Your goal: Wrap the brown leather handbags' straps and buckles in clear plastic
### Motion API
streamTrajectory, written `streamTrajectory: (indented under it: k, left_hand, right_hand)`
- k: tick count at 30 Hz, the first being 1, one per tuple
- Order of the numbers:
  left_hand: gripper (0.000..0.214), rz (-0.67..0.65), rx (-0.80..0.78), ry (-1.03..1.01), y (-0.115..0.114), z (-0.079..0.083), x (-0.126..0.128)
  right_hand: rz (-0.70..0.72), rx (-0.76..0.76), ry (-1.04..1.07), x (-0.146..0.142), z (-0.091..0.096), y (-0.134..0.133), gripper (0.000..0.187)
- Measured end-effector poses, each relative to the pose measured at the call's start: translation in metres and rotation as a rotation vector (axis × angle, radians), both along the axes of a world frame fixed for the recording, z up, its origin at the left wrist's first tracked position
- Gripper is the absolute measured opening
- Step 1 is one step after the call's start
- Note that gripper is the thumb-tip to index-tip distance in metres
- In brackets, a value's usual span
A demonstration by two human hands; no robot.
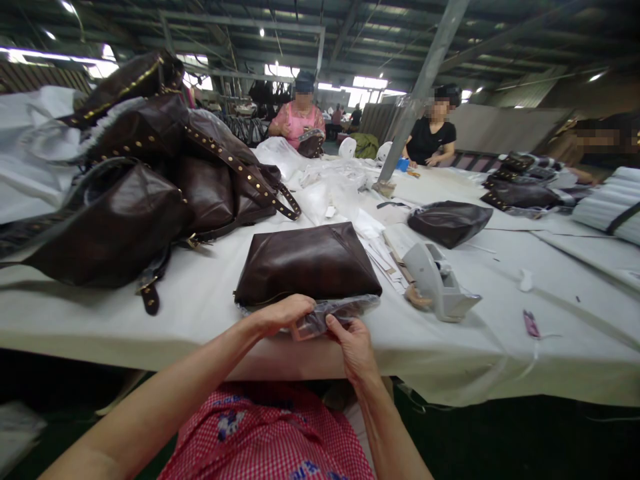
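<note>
A dark brown leather bag lies at the table's front edge, right before me. Along its near side, clear plastic wrapping bunches up between my two hands. My left hand has its fingers closed on the plastic at the bag's near edge. With thumb and fingers, my right hand pinches the same plastic a little to the right. What lies under the plastic is hard to make out.
Studded brown bags are heaped at left. To the right are a tape dispenser, cards, another brown bag and a purple-pink item. Loose plastic lies behind. A metal post and co-workers stand across the table.
</note>
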State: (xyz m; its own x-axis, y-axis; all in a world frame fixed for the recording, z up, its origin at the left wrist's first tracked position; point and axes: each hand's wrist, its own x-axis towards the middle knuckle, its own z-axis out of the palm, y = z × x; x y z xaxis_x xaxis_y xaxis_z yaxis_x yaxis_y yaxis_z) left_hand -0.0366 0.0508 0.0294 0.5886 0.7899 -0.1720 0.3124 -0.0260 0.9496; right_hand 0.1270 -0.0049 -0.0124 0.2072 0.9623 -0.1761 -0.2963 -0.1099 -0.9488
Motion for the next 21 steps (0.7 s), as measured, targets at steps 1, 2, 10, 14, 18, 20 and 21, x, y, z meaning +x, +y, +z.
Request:
streamTrajectory:
  k: [1,2,10,14,18,20,21]
  left_hand:
    - [0.019,0.0,0.008,0.004,0.0,0.001,0.001]
    - [0.02,-0.008,0.029,0.011,-0.001,0.003,0.003]
    - [0.03,-0.017,0.298,0.191,-0.011,0.017,0.009]
    - [0.038,-0.048,0.393,0.261,-0.014,0.016,0.012]
    - [0.037,-0.043,0.533,0.416,-0.018,0.01,0.012]
    - [0.036,-0.081,0.596,0.473,-0.016,0.006,0.011]
    - [0.035,-0.106,0.625,0.478,-0.014,0.005,0.01]
  right_hand:
    - [0.001,0.003,-0.007,0.0,0.0,0.0,0.044]
    - [-0.006,0.008,-0.014,-0.001,0.0,0.0,0.044]
    - [-0.088,0.062,-0.141,-0.003,-0.009,0.001,0.04]
    - [-0.108,0.079,-0.206,-0.003,-0.006,0.001,0.038]
    - [-0.123,0.056,-0.2,-0.007,-0.001,-0.001,0.037]
    - [-0.132,0.044,-0.193,-0.008,0.001,0.001,0.038]
    - [-0.118,0.04,-0.182,-0.007,0.003,0.002,0.039]
